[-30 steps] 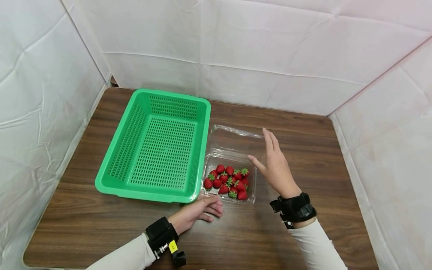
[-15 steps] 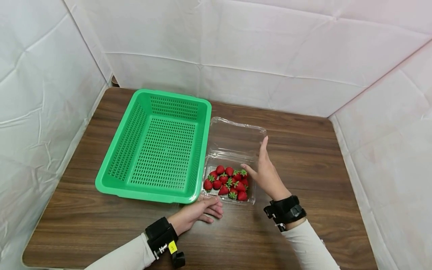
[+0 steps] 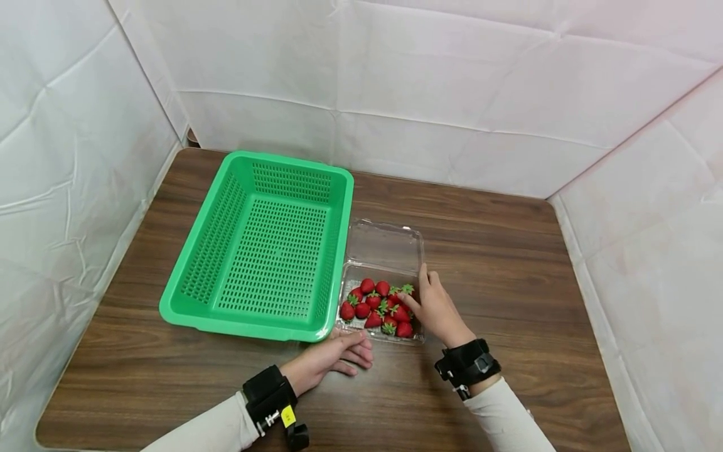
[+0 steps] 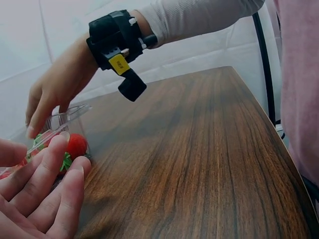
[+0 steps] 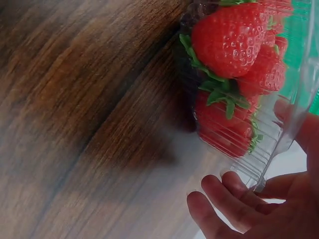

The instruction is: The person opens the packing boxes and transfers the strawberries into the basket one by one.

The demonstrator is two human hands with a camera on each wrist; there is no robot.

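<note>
A clear plastic clamshell (image 3: 384, 248) stands open on the wooden table, its lid folded back. Several red strawberries (image 3: 378, 304) fill its tray. My right hand (image 3: 425, 295) reaches over the tray's right side; the thumb touches the nearest berries and the index finger lies straight along the rim. In the left wrist view that right hand (image 4: 55, 94) hangs over the tray with loose fingers, above a strawberry (image 4: 76, 145). My left hand (image 3: 339, 351) rests flat on the table, fingers straight, at the tray's front-left corner. The right wrist view shows strawberries (image 5: 229, 37) behind the clear wall (image 5: 259, 159).
A green perforated plastic basket (image 3: 243, 324) sits directly left of the clamshell, touching it. White fabric walls enclose the table on the left, back and right. Bare wood (image 3: 508, 263) lies to the right of the clamshell and along the front edge.
My right hand has come down from beside the raised lid to the strawberries in the tray. The lid was let go and now lies back. My left hand stayed put.
</note>
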